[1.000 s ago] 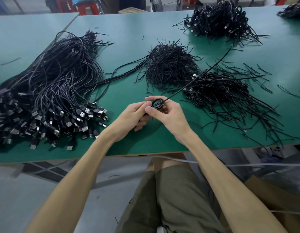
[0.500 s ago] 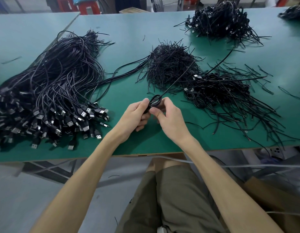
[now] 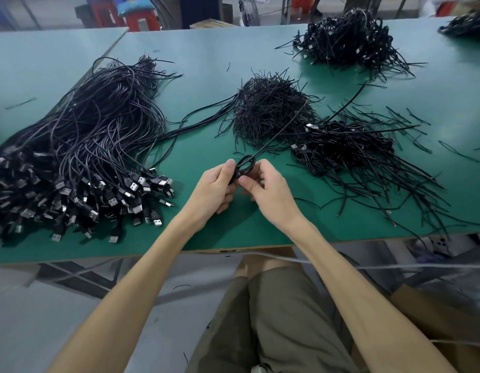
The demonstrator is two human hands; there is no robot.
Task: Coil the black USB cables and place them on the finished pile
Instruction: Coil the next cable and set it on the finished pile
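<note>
Sat at a green table (image 3: 206,63), olive shorts (image 3: 281,319) showing below its near edge. Held a small coil (image 3: 245,166) of black USB cable just above the tabletop, near the front edge and about midway across, between both hands. Pinched the coil's left side with the left hand (image 3: 214,189), thumb laid up along the loop, the other fingers curled in behind. Gripped the coil's lower right with the right hand (image 3: 272,193), thumb and forefinger bent tight against it, the remaining fingers curled underneath. Had the cable's loose tail (image 3: 283,127) running straight up and to the right from the coil, across a bristly heap of short black strands (image 3: 271,111) in the middle of the table. Had a large sheaf of uncoiled cables (image 3: 93,135) spread out to the left, its USB plugs (image 3: 112,203) fanned toward the near edge, near the left wrist but apart from it. Had a pile of coiled cables (image 3: 351,149) lying just right of the hands, with loose ends splayed toward the right edge. Had a far heap (image 3: 346,41) of cables well back on the right, and a corner heap (image 3: 467,25) at the back right, cut off by the frame. Could not tell how many turns the coil held.
</note>
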